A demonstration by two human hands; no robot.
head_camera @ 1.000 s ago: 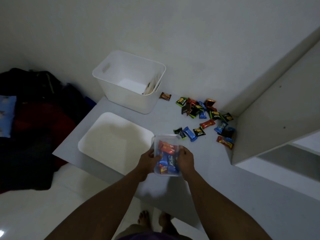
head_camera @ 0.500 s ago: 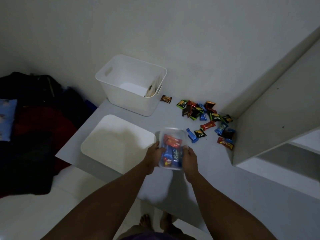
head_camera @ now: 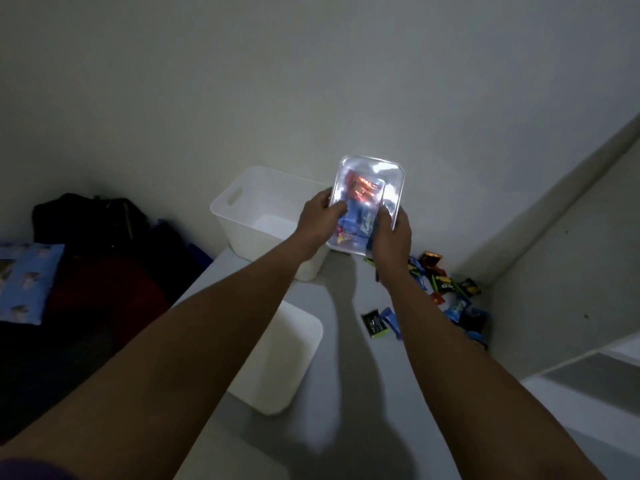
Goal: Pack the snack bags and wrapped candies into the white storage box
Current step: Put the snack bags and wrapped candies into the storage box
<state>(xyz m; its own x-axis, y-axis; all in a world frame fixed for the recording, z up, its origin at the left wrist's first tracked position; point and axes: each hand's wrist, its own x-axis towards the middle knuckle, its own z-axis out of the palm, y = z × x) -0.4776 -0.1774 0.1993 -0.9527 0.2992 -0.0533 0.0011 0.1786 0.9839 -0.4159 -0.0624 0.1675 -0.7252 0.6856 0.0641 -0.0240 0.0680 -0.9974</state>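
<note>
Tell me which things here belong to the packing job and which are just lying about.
Job: clear plastic tub of wrapped snacks, gripped by left hand and right hand; white plastic storage box; loose colourful wrapped candies; flat white rectangular lid.
Lying about: dark heap of bags; blue patterned cushion.

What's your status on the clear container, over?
Left hand and right hand both gripping clear container of candies. Held at right rim of white storage box, not yet inside. Loose candies on table at right.

Grey worktop (head_camera: 346,355) before me: white storage box (head_camera: 263,188) my 11 o'clock, white lid (head_camera: 277,358) nearer, wrapped candies (head_camera: 446,289) scattered 2 o'clock.
</note>
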